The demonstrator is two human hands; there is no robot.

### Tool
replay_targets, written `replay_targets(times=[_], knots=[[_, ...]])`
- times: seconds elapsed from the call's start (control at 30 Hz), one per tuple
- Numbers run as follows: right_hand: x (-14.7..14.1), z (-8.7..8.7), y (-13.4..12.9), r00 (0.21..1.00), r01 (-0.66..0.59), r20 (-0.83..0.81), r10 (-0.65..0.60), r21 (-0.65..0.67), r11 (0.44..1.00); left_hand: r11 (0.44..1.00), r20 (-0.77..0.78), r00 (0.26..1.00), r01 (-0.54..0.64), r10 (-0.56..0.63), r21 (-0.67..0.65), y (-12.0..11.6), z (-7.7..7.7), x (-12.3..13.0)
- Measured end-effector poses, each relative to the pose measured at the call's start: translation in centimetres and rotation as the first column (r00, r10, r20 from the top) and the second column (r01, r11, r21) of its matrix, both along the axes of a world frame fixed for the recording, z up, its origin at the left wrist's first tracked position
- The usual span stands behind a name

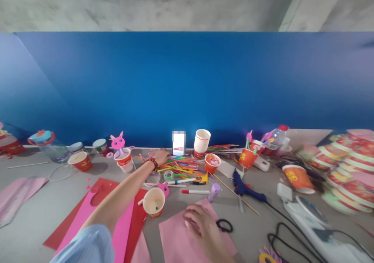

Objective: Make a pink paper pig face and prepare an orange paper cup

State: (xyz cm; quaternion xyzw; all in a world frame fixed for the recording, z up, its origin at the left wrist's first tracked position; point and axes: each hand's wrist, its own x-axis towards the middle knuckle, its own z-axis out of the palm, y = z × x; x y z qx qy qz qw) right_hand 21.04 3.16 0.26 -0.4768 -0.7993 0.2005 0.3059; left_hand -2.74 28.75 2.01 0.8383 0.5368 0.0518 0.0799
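Note:
My left hand [160,156], with a beaded bracelet at the wrist, reaches to the far side of the table beside a pile of colored pipe cleaners [187,166]; its fingertips are too small and hidden to read. Over a light pink sheet [172,235] rests my right hand [198,222], fingers bent and partly apart, with a black-handled pair of scissors [224,225] just to its right. Between my arms stands a paper cup [154,202] with a pink face piece [164,189] behind it. A red-capped marker [195,192] lies above the pink sheet.
A blue glue gun [248,190] and its cord lie right of a wooden stick [236,195]. Stacked cups [201,140] stand at the back, decorated cups [248,157] right of them. Red paper [66,222] lies left, a white power strip [304,224] right.

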Motion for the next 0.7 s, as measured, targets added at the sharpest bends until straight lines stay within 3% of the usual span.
replay_targets(times=[0.37, 0.7], knots=[[0.0, 0.0, 0.0, 0.999, -0.015, -0.030, 0.013, -0.058, 0.998, 0.998, 0.110, 0.992, 0.061, -0.061, 0.006, -0.2, 0.6, -0.3], [-0.1, -0.3, 0.1, 0.999, -0.010, -0.047, 0.007, -0.071, 0.997, 0.974, 0.307, 0.925, 0.196, -0.223, 0.115, -3.7, 2.5, -0.7]])
